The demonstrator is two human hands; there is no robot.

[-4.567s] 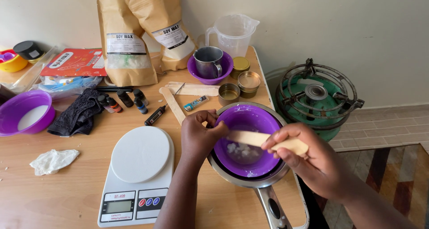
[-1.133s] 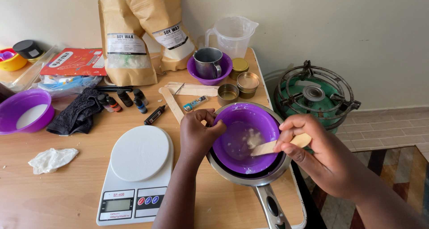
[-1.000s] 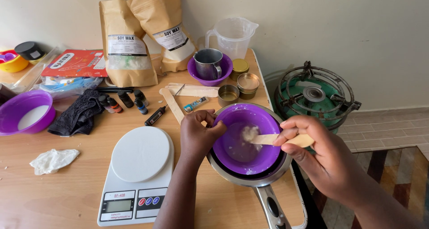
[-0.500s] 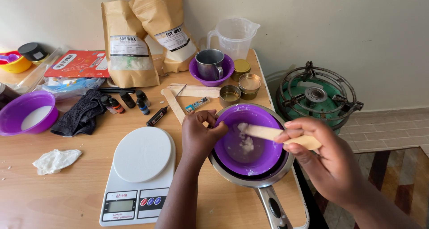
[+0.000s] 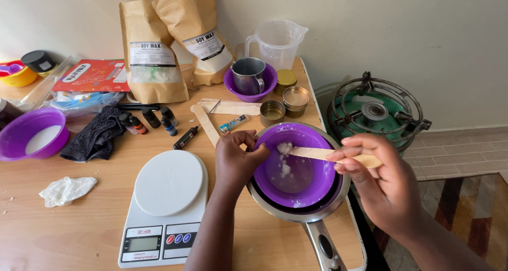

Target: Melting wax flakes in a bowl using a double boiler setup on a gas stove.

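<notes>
So the round purple plastic bowl [image 5: 296, 165] sat nested inside a shiny steel saucepan [image 5: 312, 213] at the right end of the light wooden surface [image 5: 79, 223]; I'll place everything else off that bowl. The left hand [image 5: 236, 162] was curled over the bowl's left rim, fingers pinching the edge; the right hand [image 5: 378, 184] was off the bowl's right side, fingers closed around a flat pale wooden stir stick [image 5: 328, 154], which reached across the rim so its tip sat over the upper left part of the inside; clumps of soft white wax [image 5: 284, 160] clung to that tip and lay in the bowl just below it.

Left of the bowl, just beside the left forearm, was a white digital kitchen scale [image 5: 165, 202] with a round plate; behind the bowl, close by, were three small round gold tins [image 5: 286, 102], a few more flat wooden sticks [image 5: 222, 108] and a smaller purple bowl holding a grey metal mug [image 5: 248, 74]; further behind, a clear plastic measuring jug [image 5: 276, 41] and two brown paper pouches [image 5: 169, 43] against the wall; far left of the bowl, another purple bowl with white stuff inside [image 5: 32, 133], a black cloth [image 5: 95, 136] and little dark dropper bottles [image 5: 151, 120]; right of the bowl, down on the floor, a green gas burner with a metal ring stand [image 5: 378, 112].
</notes>
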